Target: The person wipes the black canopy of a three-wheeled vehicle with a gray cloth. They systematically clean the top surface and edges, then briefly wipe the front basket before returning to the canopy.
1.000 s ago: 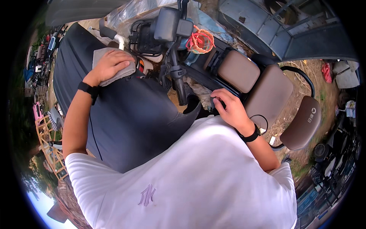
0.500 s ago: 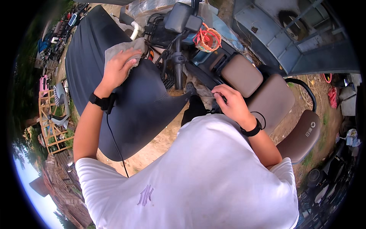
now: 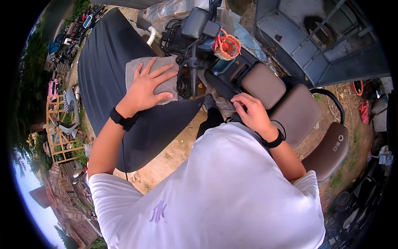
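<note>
Sandy, straw-littered ground [image 3: 166,151] lies beneath a broad, curved, dark-grey panel [image 3: 157,126] with a ribbed far side. Near the panel's edge facing a black handlebar grip [image 3: 194,81], a folded grey cloth [image 3: 168,86] lies flat, the left hand [image 3: 145,89] pressed on it with fingers spread. Beside a brown padded seat [image 3: 264,85], the right hand [image 3: 251,110] is loosely curled; whether it grips anything, I cannot tell.
</note>
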`<state>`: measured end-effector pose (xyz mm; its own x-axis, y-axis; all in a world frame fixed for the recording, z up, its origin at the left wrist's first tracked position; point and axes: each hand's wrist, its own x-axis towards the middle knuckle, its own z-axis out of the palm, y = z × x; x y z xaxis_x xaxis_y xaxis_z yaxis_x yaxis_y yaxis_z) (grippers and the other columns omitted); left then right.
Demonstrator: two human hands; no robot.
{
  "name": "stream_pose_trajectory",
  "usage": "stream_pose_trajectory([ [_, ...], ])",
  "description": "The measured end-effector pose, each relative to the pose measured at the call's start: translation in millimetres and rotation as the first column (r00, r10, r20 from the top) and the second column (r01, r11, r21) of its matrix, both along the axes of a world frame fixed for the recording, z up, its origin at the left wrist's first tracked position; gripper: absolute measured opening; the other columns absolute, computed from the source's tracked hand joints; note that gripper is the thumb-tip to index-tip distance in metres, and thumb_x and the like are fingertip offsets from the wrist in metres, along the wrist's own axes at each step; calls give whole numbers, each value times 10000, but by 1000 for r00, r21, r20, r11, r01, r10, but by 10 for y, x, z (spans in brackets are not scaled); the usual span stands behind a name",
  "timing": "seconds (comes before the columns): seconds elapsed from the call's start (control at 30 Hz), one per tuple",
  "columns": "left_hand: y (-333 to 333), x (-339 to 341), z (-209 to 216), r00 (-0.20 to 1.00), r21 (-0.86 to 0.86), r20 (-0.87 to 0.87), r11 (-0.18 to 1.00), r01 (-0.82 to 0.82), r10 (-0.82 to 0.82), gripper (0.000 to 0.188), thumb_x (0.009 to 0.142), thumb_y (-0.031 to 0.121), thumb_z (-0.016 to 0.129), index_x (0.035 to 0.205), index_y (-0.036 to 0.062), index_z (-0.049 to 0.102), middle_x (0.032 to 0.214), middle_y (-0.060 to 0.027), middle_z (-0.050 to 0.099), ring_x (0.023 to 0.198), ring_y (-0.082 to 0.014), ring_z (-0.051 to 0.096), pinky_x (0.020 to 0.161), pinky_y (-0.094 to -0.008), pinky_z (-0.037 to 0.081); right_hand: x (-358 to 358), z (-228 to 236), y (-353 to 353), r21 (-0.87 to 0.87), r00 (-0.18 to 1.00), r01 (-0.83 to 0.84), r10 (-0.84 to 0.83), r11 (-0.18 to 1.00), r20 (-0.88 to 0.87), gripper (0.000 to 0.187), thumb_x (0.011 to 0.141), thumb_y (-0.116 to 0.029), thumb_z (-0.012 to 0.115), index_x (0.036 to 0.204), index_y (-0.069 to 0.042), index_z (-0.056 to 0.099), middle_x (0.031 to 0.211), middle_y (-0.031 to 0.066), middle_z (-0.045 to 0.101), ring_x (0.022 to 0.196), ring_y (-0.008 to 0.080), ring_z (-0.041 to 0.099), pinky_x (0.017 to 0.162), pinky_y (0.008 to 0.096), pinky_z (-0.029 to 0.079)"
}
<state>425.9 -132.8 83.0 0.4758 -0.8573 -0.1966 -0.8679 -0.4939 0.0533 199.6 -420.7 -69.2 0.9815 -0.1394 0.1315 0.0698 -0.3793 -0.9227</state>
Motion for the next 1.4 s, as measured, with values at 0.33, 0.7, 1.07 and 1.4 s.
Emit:
stream_pose_trajectory([
  [0.33,233,-1072,-481,948,-257,282,963,-76,150,575,812,127,753,1380,208,712,1540,54,596,1521,-359,423,1244,-621,262,-50,31,4,30,996,-70,72,997,-57,99,978,-7,655,1062,25,696,951,139,702,837,271,704,749,340,560],
  [0.7,178,-1623,-1547,765,-122,640,992,13,69,471,987,224,568,1444,287,661,1569,133,558,1527,-282,436,1267,-580,198,-30,-76,-22,45,984,-172,174,984,-43,127,987,-57,643,1087,-3,700,980,137,709,779,313,695,724,379,562],
  [1.07,72,-1685,-1717,814,67,573,996,66,-92,536,986,239,538,1520,224,582,1524,24,590,1556,-176,377,1261,-370,274,-100,16,269,47,963,-253,256,966,-87,92,988,-11,655,1058,13,710,966,126,715,788,265,692,687,327,537],
  [1.4,1946,-2188,-1938,593,-481,534,794,-372,602,672,846,416,709,1499,315,585,1697,-36,359,1510,-636,245,1176,-819,155,-149,-95,716,89,896,-435,440,896,-58,125,958,0,657,1077,-1,694,951,145,707,802,311,696,729,360,558],
])
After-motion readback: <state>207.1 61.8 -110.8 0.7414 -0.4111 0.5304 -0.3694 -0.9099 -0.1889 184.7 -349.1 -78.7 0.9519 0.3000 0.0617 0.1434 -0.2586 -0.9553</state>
